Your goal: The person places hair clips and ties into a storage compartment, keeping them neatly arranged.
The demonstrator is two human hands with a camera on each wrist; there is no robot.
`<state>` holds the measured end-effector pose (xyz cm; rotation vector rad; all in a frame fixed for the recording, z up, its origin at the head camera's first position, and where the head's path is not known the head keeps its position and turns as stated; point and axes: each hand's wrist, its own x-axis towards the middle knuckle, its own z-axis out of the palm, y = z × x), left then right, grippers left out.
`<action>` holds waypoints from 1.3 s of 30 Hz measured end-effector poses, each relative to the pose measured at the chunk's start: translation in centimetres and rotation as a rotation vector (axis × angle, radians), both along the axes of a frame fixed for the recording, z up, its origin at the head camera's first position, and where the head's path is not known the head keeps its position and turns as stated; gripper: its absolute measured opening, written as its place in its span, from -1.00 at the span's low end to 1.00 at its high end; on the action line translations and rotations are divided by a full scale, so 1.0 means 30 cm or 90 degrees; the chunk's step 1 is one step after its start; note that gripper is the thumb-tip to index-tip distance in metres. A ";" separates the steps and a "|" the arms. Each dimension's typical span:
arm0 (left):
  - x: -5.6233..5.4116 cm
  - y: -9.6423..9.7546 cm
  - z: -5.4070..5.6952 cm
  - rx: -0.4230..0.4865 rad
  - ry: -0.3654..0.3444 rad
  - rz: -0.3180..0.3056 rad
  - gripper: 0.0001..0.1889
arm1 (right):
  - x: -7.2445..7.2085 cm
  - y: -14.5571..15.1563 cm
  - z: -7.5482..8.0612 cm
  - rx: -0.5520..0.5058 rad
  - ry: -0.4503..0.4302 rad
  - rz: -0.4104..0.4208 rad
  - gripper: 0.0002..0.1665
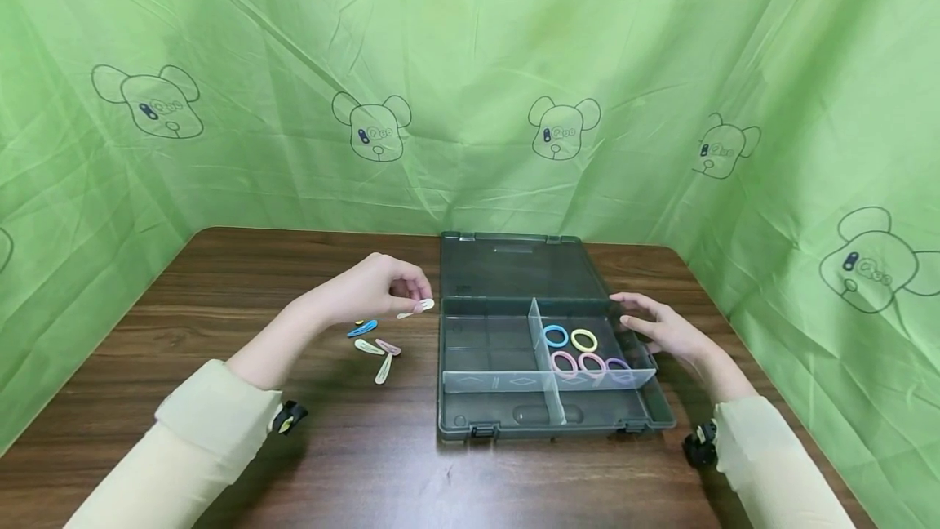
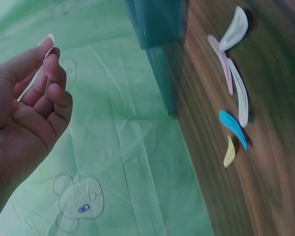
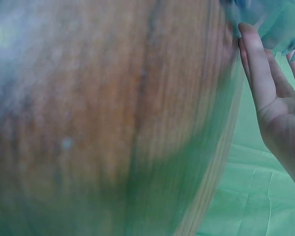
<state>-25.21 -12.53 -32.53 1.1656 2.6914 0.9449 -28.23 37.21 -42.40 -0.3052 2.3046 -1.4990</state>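
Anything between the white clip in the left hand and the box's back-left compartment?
Only the box's left wall: the white clip, pinched in the left hand, is just left of it. The lid is open at the back; the divider is on the compartment's far side.

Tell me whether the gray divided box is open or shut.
The box is open: its lid is folded back behind it, leaving the inside exposed.
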 end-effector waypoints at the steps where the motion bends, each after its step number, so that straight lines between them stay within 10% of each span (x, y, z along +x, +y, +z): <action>1: -0.002 0.010 0.000 0.003 0.001 -0.006 -0.96 | 0.000 0.001 0.001 -0.001 0.001 0.001 -0.34; 19: -0.052 0.166 -0.022 0.083 -0.075 -0.057 -0.93 | 0.006 0.001 0.012 0.007 -0.001 -0.007 -0.35; 39: -0.103 0.345 -0.150 0.078 -0.134 -0.118 -0.89 | 0.008 -0.008 0.011 0.005 -0.006 -0.012 -0.35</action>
